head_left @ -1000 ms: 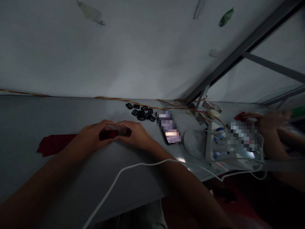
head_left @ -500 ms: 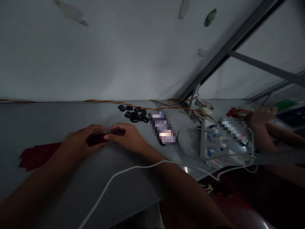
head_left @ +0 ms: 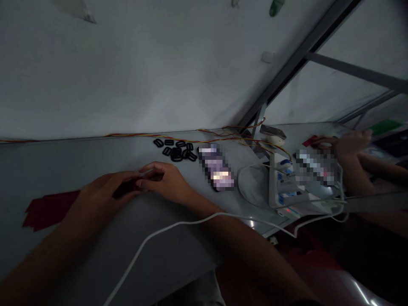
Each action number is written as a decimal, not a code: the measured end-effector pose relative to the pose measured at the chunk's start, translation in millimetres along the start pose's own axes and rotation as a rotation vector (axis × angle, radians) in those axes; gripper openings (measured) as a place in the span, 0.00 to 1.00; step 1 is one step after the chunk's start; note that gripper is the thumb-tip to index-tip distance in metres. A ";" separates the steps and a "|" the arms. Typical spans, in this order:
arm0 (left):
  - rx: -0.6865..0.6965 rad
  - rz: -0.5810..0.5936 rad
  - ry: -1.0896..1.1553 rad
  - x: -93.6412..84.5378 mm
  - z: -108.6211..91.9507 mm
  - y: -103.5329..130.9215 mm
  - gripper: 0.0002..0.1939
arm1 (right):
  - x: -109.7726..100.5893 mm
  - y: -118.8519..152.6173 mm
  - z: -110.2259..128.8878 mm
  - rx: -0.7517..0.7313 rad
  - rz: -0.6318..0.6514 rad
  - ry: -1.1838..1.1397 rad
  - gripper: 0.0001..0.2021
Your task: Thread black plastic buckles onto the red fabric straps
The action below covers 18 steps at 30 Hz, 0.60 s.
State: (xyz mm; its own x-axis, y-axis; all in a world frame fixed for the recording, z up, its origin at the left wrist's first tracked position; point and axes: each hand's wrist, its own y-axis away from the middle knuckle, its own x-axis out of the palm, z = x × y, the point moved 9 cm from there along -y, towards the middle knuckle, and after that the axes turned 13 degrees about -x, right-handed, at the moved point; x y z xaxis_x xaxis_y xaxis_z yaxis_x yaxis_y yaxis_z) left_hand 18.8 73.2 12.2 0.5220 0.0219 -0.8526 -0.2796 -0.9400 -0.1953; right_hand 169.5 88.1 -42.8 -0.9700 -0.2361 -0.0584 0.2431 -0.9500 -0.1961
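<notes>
My left hand (head_left: 102, 193) is closed with thumb and fingers on a dark red piece of fabric (head_left: 129, 186), low over the table. My right hand (head_left: 165, 180) pinches the same piece at its right end, and the fingertips of both hands meet there. Most of the piece is hidden by my fingers. Left of my left hand, partly behind my forearm, lies a flat pile of dark red fabric pieces (head_left: 49, 208) with uneven ends. Several black strap slider buckles (head_left: 177, 153) lie loosely grouped beyond my right hand.
A phone (head_left: 218, 168) with a lit screen lies right of the buckles. Further right is a white power strip (head_left: 283, 187) with plugs. A white cable (head_left: 181, 222) crosses over my right forearm. Another person's hand (head_left: 353, 142) is at far right, near a red piece.
The camera view has shifted slightly. Both my hands stay together on the red fabric piece, with the right fingers slightly repositioned. The buckles and the pile lie as before.
</notes>
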 end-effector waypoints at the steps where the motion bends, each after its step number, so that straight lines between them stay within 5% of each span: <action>1: 0.001 0.006 0.002 0.7 -0.1 -0.1 0.18 | 0.2 0.0 0.0 0.001 0.002 -0.006 0.16; 9: 0.029 -0.090 0.024 -6.5 1.3 4.9 0.16 | 2.7 -0.6 1.0 -0.001 0.038 -0.043 0.23; 18: 0.000 -0.007 -0.001 0.0 4.2 2.2 0.17 | 2.4 -0.5 0.3 0.015 0.054 -0.030 0.23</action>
State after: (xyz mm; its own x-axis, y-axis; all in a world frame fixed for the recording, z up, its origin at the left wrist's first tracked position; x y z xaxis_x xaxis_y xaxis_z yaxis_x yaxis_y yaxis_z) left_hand 14.8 72.6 9.7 0.5232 0.0288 -0.8518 -0.2759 -0.9399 -0.2012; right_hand 167.0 87.9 -42.5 -0.9552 -0.2932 -0.0394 0.2954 -0.9385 -0.1788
